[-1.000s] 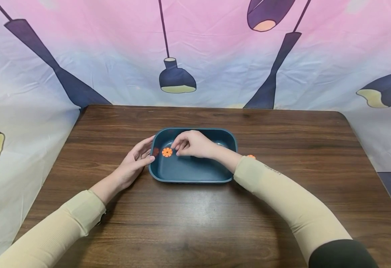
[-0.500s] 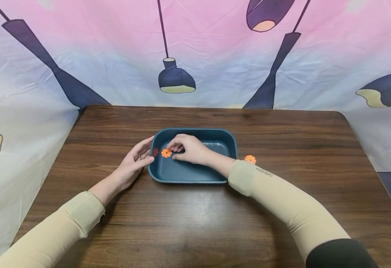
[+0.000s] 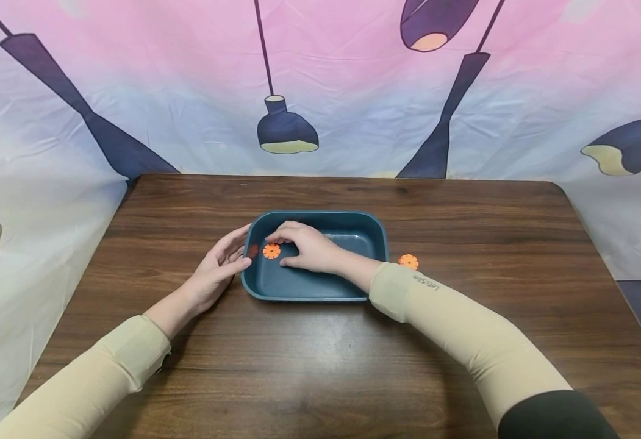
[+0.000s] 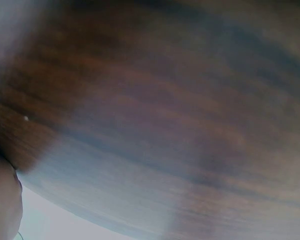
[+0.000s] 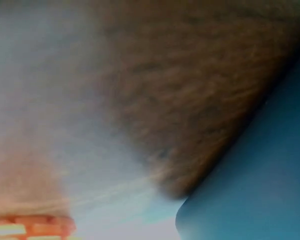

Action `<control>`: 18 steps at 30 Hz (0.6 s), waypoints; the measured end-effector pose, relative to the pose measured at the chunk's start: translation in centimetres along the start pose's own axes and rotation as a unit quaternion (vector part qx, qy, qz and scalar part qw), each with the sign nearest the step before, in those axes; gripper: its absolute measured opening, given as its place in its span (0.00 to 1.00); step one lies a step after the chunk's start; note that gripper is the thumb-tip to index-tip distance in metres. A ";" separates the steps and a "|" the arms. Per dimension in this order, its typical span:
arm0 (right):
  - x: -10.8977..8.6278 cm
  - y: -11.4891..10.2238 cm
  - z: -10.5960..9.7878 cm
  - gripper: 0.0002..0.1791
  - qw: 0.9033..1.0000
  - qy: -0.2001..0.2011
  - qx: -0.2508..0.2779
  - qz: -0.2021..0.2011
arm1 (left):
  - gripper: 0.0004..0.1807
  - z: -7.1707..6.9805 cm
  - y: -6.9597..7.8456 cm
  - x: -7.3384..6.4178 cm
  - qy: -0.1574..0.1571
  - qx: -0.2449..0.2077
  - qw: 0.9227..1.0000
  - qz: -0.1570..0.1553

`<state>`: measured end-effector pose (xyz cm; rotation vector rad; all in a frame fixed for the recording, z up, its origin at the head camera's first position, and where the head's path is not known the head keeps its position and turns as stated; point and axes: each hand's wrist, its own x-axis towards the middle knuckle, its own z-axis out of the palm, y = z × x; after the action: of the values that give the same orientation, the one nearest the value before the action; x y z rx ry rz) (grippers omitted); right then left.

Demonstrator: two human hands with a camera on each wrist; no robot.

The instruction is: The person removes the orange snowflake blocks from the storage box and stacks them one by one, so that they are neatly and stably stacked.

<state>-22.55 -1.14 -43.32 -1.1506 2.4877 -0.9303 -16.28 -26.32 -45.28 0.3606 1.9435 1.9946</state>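
Observation:
A dark blue rectangular tray (image 3: 347, 283) with rounded corners sits on the wooden table. An orange notched building disc (image 3: 271, 251), shaped like a flower, lies inside near its left wall. My left hand (image 3: 217, 268) holds the tray's left end, thumb at the rim and fingers along the outside of the wall. Inside the tray, my right hand (image 3: 311, 249) reaches over with thumb and fingers spread apart. Its fingertips overlap the disc's far edge, and nothing shows between them. A second orange disc (image 3: 408, 262) lies on the table right of the tray, beside the right sleeve.
Brown wood-grain table (image 3: 309, 366) surrounds the tray. A printed cloth (image 3: 199, 73) with lamp drawings hangs behind it. The left wrist view shows mostly blurred table; in the right wrist view the tray's wall (image 5: 270, 165) rises at the right.
My right hand has shifted left and slightly nearer, and its thumb and fingers have spread wider. The sleeve has moved off the disc on the table. My left hand has stayed at the tray.

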 end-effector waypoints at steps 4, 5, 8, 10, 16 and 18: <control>0.0 -0.1 0.0 0.31 1.000 -0.019 -0.022 -0.003 | 0.35 0.0 0.1 0.0 0.000 -0.002 1.000 0.001; 0.0 -0.1 0.0 0.31 0.999 -0.023 -0.030 -0.004 | 0.36 0.0 0.1 0.0 -0.001 -0.002 1.000 0.001; 0.1 -0.1 0.1 0.32 0.998 -0.031 -0.050 -0.008 | 0.36 0.0 0.1 0.0 -0.001 -0.001 1.000 0.000; 0.1 0.0 0.2 0.31 0.998 -0.032 -0.057 -0.012 | 0.36 0.1 0.2 0.0 -0.001 -0.001 1.000 -0.001; 0.2 0.2 0.4 0.30 0.996 -0.033 -0.072 -0.028 | 0.36 0.1 0.3 -0.1 0.000 -0.003 1.000 -0.003; 0.2 0.2 0.4 0.30 0.996 -0.032 -0.073 -0.032 | 0.36 0.2 0.4 -0.2 0.001 -0.003 1.000 -0.005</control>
<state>-22.62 -1.36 -43.73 -1.2920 2.5159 -0.7253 -16.09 -26.25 -44.88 0.3464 1.9375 1.9939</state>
